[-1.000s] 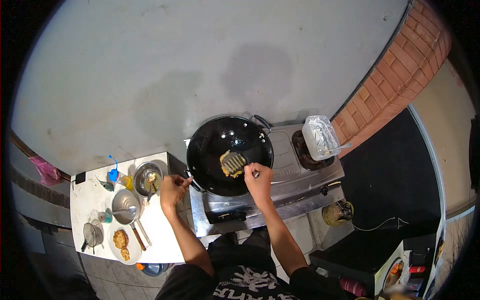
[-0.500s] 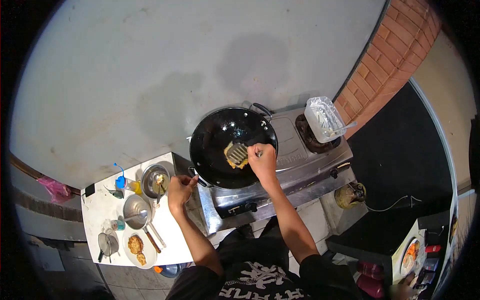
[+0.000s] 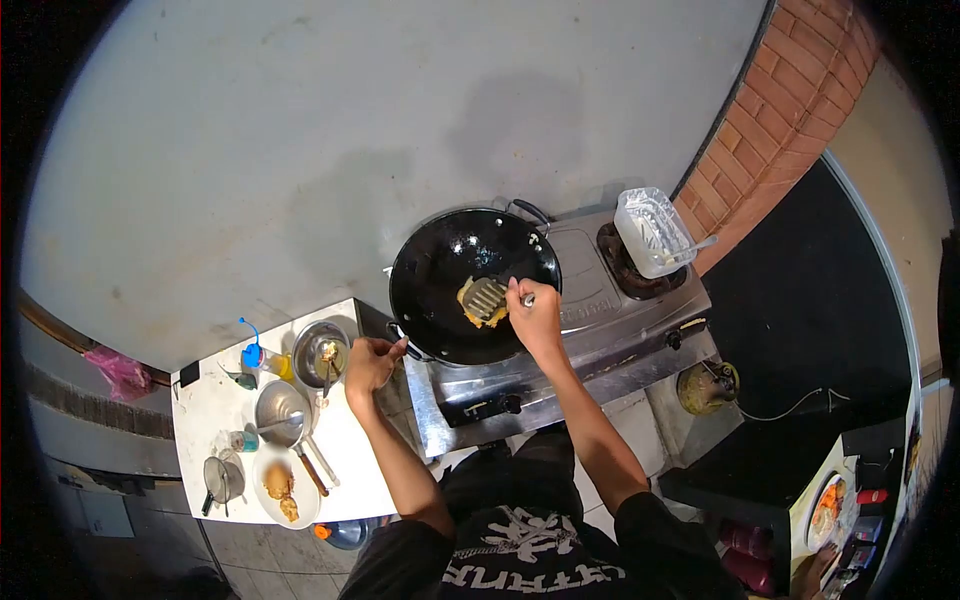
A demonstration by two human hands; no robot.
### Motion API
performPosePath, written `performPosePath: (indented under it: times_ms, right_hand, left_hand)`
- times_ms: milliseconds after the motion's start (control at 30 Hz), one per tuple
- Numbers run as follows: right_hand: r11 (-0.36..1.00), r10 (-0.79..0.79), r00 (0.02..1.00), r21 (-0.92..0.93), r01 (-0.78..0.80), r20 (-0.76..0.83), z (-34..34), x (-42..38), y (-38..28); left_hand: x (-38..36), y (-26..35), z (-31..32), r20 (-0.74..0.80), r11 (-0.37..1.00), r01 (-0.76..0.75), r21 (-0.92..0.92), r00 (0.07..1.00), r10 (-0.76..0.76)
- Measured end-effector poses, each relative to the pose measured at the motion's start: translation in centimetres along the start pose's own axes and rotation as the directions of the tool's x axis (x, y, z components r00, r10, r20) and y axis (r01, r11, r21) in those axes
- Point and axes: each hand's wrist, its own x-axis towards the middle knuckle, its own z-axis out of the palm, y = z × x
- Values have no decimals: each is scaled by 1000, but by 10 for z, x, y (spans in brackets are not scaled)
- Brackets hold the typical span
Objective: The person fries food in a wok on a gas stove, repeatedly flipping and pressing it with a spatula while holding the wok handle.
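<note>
A black wok stands on the left burner of the gas stove. My left hand grips the wok's near-left loop handle with thumb and fingers. In my right hand is a slotted metal spatula, its blade down in the wok. A yellow-brown fried patty lies at the blade, partly covered by it. Some oil shines in the wok's black bottom.
On the white table at left are a metal bowl with a spoon, a second metal bowl, a plate with fried pieces, a strainer and bottles. A plastic tub sits on the right burner. The wall rises close behind.
The whole view has shifted slightly right and up. Both hands keep their grips, and the spatula blade is still at the patty.
</note>
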Motion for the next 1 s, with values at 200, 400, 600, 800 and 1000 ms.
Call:
performPosePath:
  times_ms: [200,400,600,800,1000]
  right_hand:
    - [954,137,987,255,-154,83,-13,5,-3]
    - [936,105,984,321,-146,141,-14,12,3]
    - [958,62,977,261,-115,202,1,21,15]
    - [985,-56,992,171,36,110,9,22,33]
    - [998,-36,994,56,30,107,2,29,29]
  left_hand:
    - [0,9,-3,-1,997,35,64,999,-35]
    - [-2,11,-2,-24,996,34,87,999,-32]
    - [-8,20,-5,-31,990,14,143,999,-10]
    - [-8,11,3,-98,994,-17,108,995,28]
    - [-13,18,0,-90,995,-31,91,995,40]
